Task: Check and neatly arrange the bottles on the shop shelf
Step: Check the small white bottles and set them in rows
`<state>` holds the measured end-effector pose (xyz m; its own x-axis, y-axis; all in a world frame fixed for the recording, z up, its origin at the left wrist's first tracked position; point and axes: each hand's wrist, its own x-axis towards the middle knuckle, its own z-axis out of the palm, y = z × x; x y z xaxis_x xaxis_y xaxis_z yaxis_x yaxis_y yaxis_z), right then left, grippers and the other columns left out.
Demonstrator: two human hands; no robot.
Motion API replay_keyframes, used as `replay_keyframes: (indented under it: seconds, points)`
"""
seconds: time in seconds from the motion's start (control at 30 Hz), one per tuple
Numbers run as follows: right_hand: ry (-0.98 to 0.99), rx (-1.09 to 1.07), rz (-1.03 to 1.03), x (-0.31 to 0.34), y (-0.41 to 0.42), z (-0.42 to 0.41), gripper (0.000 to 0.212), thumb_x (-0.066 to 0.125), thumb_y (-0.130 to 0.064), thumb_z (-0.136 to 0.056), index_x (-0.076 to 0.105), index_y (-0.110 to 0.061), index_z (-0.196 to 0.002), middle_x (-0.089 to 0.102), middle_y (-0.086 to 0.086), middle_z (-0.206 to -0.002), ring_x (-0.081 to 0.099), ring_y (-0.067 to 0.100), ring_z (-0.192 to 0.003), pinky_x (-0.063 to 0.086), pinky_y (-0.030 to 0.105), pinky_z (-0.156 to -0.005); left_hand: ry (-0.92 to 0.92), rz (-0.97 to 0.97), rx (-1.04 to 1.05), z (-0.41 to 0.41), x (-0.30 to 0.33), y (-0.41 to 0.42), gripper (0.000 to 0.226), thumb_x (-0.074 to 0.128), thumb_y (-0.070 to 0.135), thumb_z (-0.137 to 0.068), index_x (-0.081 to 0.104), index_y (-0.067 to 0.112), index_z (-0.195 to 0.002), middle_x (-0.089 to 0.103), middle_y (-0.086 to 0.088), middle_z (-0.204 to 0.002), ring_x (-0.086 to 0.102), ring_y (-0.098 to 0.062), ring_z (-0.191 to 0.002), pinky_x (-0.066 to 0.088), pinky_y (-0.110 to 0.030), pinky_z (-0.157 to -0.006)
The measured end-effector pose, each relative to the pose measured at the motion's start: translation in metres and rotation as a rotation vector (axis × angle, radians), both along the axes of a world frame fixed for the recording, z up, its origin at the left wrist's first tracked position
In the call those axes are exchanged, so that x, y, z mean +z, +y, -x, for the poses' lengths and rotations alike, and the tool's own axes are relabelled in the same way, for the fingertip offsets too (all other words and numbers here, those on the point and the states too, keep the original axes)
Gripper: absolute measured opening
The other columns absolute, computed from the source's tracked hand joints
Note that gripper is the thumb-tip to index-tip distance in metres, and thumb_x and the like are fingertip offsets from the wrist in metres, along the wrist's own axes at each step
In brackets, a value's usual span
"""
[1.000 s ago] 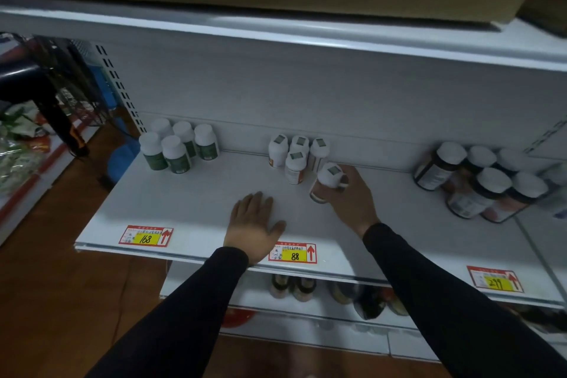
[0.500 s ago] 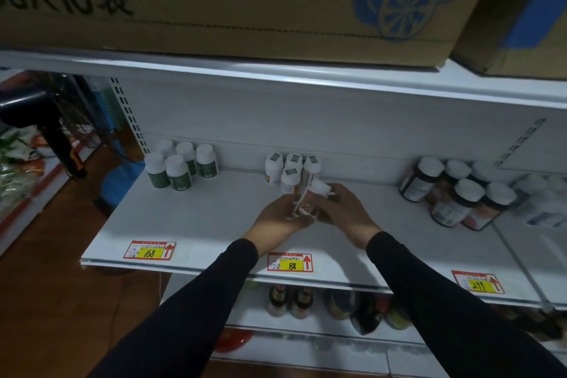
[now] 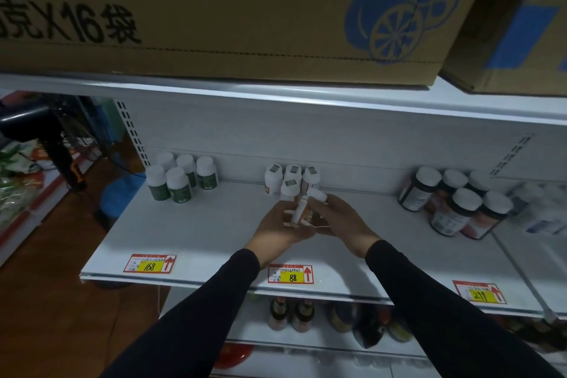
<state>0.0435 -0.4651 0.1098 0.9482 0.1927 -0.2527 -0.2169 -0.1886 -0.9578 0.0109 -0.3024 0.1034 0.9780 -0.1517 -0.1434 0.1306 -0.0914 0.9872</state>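
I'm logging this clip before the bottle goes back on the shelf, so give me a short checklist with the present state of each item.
1. Bottle held securely: ok. The left hand and right hand both hold the bottle.
2. Bottle upright: not ok, it is tilted, cap toward the right.
3. Label readable for checking: cannot tell, too blurred.
4. Free spot in its group: ok. Bare shelf lies in front of the four white bottles, above the 88 tag.
5. Neighbouring groups standing: ok. The green-label bottles and the dark bottles are upright.
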Motion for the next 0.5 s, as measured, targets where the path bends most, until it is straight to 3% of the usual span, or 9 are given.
replay_keyframes:
  seconds: [0.17, 0.27, 0.37, 0.5]
  points:
    - [-0.032, 0.008, -0.022, -0.002, 0.0033, 0.0024, 0.035, 0.066, -0.038, -0.091, 0.064, -0.017, -0.119, 0.073, 0.003, -0.11, 0.071, 0.021, -0.1, 0.056, 0.04, -0.093, -0.037, -0.071, 0.018, 0.0033, 0.0028, -0.0023, 0.052, 0.081, 0.007, -0.075, 0.054, 0.021, -0.117, 0.063, 0.002, -0.104, 0.063, -0.009, -0.091, 0.051, -0.016, -0.073]
    - [-0.013, -0.028, -0.142, -0.0004, 0.0006, 0.0043, 0.03, 0.064, -0.027, -0.094, 0.066, -0.012, -0.12, 0.073, 0.007, -0.111, 0.069, 0.023, -0.104, 0.057, 0.03, -0.088, 0.008, 0.006, 0.004, 0.0046, 0.0036, -0.0006, 0.041, 0.076, 0.012, -0.082, 0.055, 0.026, -0.115, 0.065, 0.002, -0.108, 0.065, -0.013, -0.097, 0.055, -0.022, -0.08]
    - [0.017, -0.051, -0.217, -0.0015, -0.0019, 0.005, 0.028, 0.062, -0.02, -0.095, 0.064, -0.01, -0.122, 0.072, 0.01, -0.114, 0.069, 0.026, -0.105, 0.056, 0.033, -0.091, 0.078, 0.07, -0.047, 0.0051, 0.004, 0.0005, 0.025, 0.069, 0.015, -0.089, 0.058, 0.028, -0.107, 0.067, -0.006, -0.111, 0.066, -0.027, -0.103, 0.056, -0.038, -0.093]
    - [0.053, -0.042, -0.253, -0.0028, 0.0004, 0.0062, 0.029, 0.057, -0.017, -0.097, 0.062, -0.013, -0.125, 0.071, 0.008, -0.117, 0.069, 0.025, -0.106, 0.055, 0.036, -0.093, 0.05, 0.042, 0.027, 0.0062, -0.0023, 0.0002, 0.04, 0.075, 0.011, -0.083, 0.058, 0.02, -0.118, 0.067, -0.007, -0.111, 0.067, -0.023, -0.1, 0.058, -0.036, -0.089]
